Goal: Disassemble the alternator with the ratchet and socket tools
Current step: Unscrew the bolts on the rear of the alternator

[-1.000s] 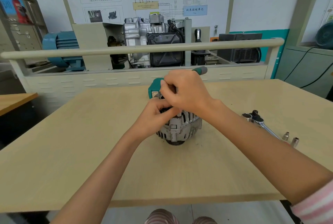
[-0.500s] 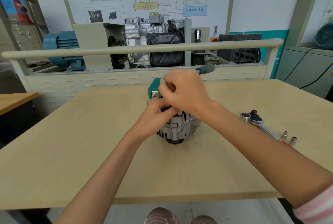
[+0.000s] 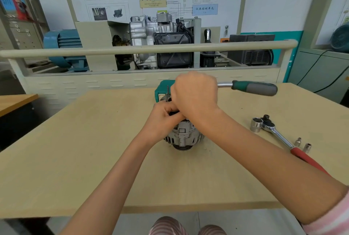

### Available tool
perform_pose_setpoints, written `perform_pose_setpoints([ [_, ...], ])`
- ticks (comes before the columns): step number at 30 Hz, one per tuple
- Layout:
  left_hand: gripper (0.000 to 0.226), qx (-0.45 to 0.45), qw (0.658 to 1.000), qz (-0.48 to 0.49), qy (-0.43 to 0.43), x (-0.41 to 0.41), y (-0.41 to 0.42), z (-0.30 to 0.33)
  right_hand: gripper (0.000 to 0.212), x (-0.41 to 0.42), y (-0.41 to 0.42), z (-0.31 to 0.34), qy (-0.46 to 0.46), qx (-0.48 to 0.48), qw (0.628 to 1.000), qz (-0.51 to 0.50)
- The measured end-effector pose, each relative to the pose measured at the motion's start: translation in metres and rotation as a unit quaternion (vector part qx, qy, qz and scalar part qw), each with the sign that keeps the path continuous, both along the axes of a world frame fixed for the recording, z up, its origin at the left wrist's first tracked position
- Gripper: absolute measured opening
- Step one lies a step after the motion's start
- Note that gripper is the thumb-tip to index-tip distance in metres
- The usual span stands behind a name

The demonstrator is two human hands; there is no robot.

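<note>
The fingers of the right hand are curled down over the head end of a ratchet with a green and grey handle; the hand covers the head itself, so the grip is seen only from the back of the knuckles. The handle juts out level to the right, above the surface, with open air around it. The left hand sits just below and touching the right, its fingers clenched round the dark top part of the alternator; what exactly they pinch cannot be told.

The alternator stands upright near the middle of the surface, its ribbed silver housing showing beneath both hands. Just behind it lies a teal box, partly hidden.

To the right, well apart from the alternator, a second ratchet with a red handle lies on the surface, a large socket touching its head and two small sockets beside its shaft. The right forearm crosses above the red grip.

Broad bare wood lies to the left and toward the near edge. Beyond the far edge runs a rail.
</note>
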State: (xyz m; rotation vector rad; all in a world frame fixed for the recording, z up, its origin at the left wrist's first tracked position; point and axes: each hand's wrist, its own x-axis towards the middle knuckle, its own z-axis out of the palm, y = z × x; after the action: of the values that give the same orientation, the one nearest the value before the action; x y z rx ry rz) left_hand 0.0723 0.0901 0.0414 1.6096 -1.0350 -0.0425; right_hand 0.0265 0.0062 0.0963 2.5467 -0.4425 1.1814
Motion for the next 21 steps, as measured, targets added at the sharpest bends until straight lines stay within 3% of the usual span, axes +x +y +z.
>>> perform_pose_setpoints([
  [3,0.027,0.011,1.000,-0.014,0.009,0.002,0.001,-0.001,0.034,-0.003,0.001,0.003,0.005,-0.025,0.999,0.020],
  [6,0.034,0.025,0.999,-0.047,0.007,0.006,0.006,0.002,0.033,-0.006,-0.010,0.005,0.004,0.014,0.986,0.164],
  [9,0.035,0.036,0.997,-0.074,0.004,0.006,0.009,0.004,0.040,-0.008,-0.022,0.010,0.026,0.167,0.916,0.365],
  [12,0.030,0.020,0.997,-0.077,0.004,0.004,0.008,0.004,0.041,-0.010,-0.025,0.011,0.022,0.224,0.869,0.440],
  [14,0.022,0.004,0.998,-0.069,0.010,0.003,0.007,0.004,0.040,-0.010,-0.022,0.011,0.031,0.191,0.882,0.429],
  [15,0.020,-0.004,0.998,-0.068,0.017,0.003,0.006,0.003,0.039,-0.009,-0.020,0.012,0.043,0.149,0.909,0.387],
  [17,0.028,-0.017,0.998,-0.051,0.015,0.003,0.004,0.002,0.040,-0.006,-0.010,0.013,0.062,0.025,0.975,0.210],
  [18,0.028,-0.016,0.999,-0.041,0.011,0.003,0.002,0.001,0.040,-0.004,-0.006,0.012,0.061,-0.016,0.990,0.123],
  [21,0.026,-0.022,0.999,-0.031,0.012,0.002,0.000,-0.003,0.030,-0.008,0.002,0.011,0.056,-0.064,0.995,0.055],
])
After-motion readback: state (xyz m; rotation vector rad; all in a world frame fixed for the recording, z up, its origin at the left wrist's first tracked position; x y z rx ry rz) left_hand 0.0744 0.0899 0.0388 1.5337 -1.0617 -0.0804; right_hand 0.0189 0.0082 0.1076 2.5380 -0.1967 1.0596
